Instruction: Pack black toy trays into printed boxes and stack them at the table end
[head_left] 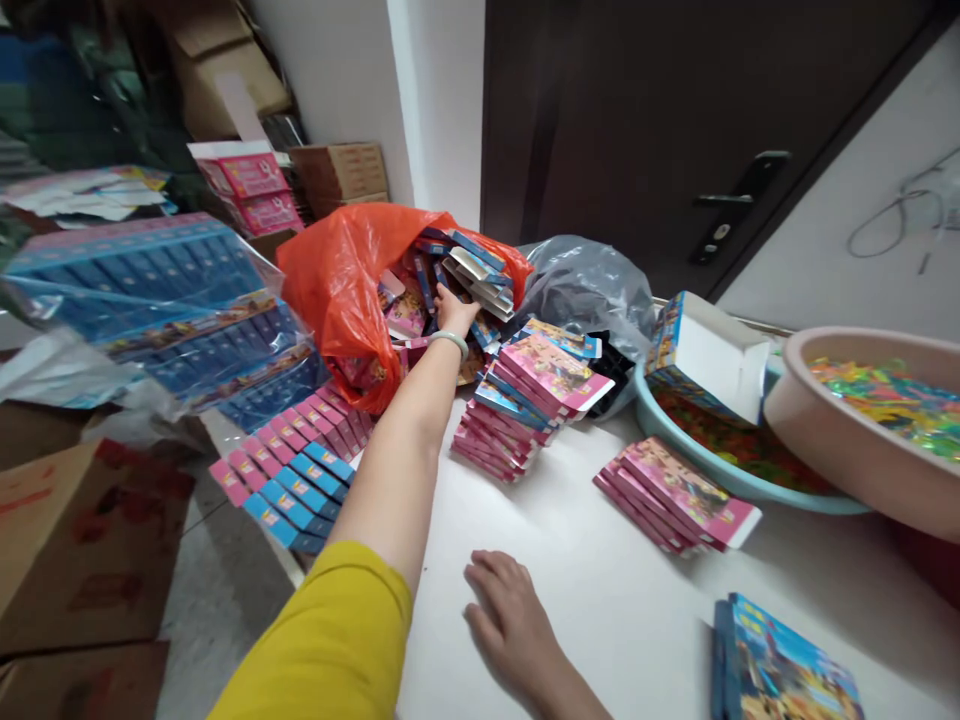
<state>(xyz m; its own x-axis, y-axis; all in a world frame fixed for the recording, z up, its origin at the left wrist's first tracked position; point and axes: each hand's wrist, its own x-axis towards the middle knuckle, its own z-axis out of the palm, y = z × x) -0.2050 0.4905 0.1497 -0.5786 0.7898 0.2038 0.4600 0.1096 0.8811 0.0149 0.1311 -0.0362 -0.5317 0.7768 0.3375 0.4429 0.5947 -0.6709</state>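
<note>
We are leaning over a white table that is carrying nearly everything in view. At its far right a pink basin of bright plastic bits is overlapping a blue basin, and a white carton is resting on the blue one's rim. At the table's back edge an orange plastic bag is gaping open, crammed with flat packs, with a grey bag just beside it. In front of the orange bag a stack of pink packs is standing, and a smaller pink stack is lying near the blue basin. We are stretching our left hand, a pale bangle on the wrist, into the orange bag's mouth; its fingers are sinking among the packs, and we cannot tell whether they are closing on one. We are resting our right hand flat on the bare table, fingers loosely spread, gripping nothing.
</note>
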